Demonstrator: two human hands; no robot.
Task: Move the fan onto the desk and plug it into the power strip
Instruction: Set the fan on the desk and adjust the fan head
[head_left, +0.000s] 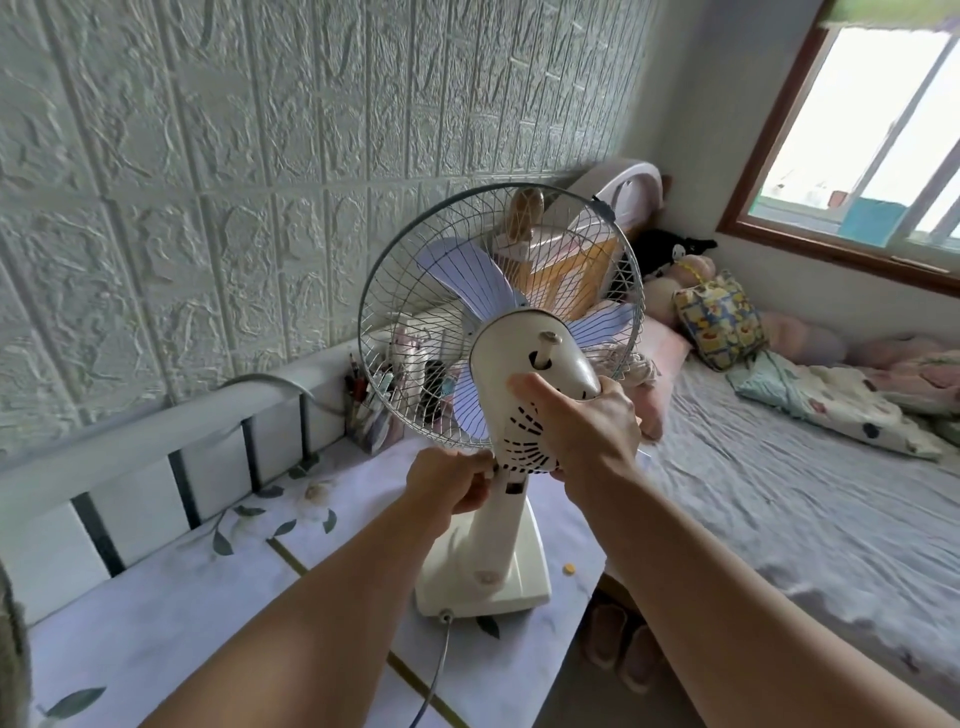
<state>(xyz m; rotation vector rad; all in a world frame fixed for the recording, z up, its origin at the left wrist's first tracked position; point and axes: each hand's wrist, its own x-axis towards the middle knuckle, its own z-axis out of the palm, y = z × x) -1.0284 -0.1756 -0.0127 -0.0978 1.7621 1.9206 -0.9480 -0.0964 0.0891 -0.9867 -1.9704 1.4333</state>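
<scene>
Head view: we are seeing the fan (511, 415) standing upright on the desk (171, 597), its base near the desk's right edge, its cage facing away toward the wall. Our right hand (587, 421) is gripping the motor housing from behind, thumb pressing across the cream shell, fingers curling round its far side. Our left hand (452, 486) is closing its fingers on the neck just under the housing. A grey cord (436, 675) is trailing from the base toward us. Beside the desk, a bed (779, 493) is lying to the right.
</scene>
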